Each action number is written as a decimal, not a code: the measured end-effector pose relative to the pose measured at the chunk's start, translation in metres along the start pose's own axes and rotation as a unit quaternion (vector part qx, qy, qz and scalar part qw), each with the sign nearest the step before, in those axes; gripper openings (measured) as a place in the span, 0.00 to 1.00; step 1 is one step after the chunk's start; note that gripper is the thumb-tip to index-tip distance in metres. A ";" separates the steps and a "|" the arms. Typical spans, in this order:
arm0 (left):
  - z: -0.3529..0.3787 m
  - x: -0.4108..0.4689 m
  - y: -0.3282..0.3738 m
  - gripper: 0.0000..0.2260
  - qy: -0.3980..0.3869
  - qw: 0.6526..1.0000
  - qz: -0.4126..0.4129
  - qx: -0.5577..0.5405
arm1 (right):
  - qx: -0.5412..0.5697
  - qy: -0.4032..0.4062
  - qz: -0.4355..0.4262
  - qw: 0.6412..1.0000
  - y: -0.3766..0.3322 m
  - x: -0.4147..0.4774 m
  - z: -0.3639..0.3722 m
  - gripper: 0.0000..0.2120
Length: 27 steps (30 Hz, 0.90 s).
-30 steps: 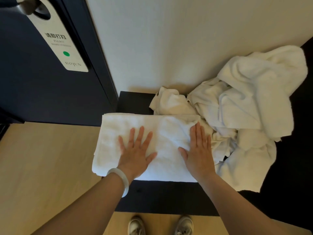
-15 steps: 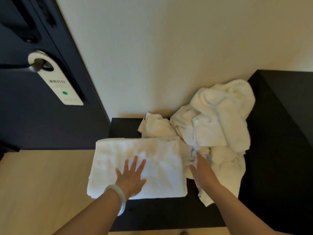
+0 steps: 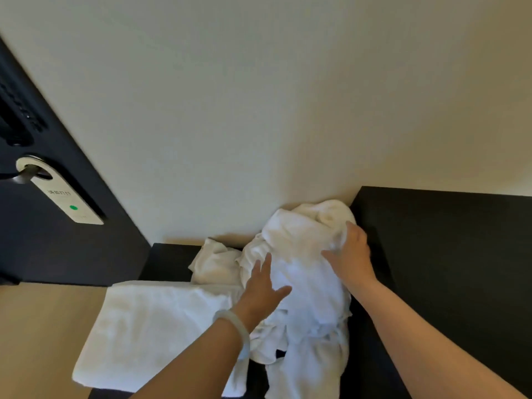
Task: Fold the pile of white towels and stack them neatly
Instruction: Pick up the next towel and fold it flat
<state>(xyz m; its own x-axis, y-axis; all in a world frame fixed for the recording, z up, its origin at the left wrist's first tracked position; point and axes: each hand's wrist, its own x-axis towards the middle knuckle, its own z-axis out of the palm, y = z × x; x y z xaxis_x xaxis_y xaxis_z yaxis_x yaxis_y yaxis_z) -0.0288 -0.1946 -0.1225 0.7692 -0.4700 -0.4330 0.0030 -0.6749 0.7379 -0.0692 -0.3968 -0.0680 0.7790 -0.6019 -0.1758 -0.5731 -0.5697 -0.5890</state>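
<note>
A heap of crumpled white terry towels (image 3: 299,309) sits on a black matte low bench top (image 3: 437,254), pushed against the cream wall (image 3: 259,110) at the heap's 12 o'clock. At the heap's 8 o'clock lies a flat, folded white rectangular towel (image 3: 149,326), its near left corner hanging past the bench edge over the pale wooden floor (image 3: 34,326).

The left hand (image 3: 263,286), a pale translucent bangle (image 3: 239,323) on its wrist, rests on the heap's left flank with straight fingers spread and the thumb out towards 3 o'clock. The right hand (image 3: 349,254) is at the heap's 2 o'clock, fingers curled into the cloth and gripping a bunch of towel near the top.

At the frame's 9 o'clock a white card door hanger with a green dot (image 3: 60,197) hangs from the handle of a dark navy door (image 3: 43,249).
</note>
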 end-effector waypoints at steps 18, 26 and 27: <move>-0.010 -0.006 0.056 0.12 0.197 0.945 -0.076 -0.250 | 0.186 0.016 -0.044 0.982 -0.017 0.010 -0.064 0.12; -0.076 -0.051 0.225 0.03 0.125 0.947 0.191 -0.226 | 0.274 0.134 -0.050 0.951 -0.025 -0.031 -0.315 0.08; -0.074 -0.057 0.243 0.05 0.108 0.949 0.205 -0.213 | 0.270 0.130 -0.040 0.953 -0.014 -0.034 -0.339 0.09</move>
<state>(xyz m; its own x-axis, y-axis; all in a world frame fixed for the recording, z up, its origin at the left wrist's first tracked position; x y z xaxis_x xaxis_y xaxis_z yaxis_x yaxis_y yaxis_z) -0.0246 -0.2896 0.1195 0.8742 -0.4853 0.0177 -0.1014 -0.1468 0.9840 -0.1737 -0.5579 0.2132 0.6853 -0.7268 0.0465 -0.2451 -0.2902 -0.9250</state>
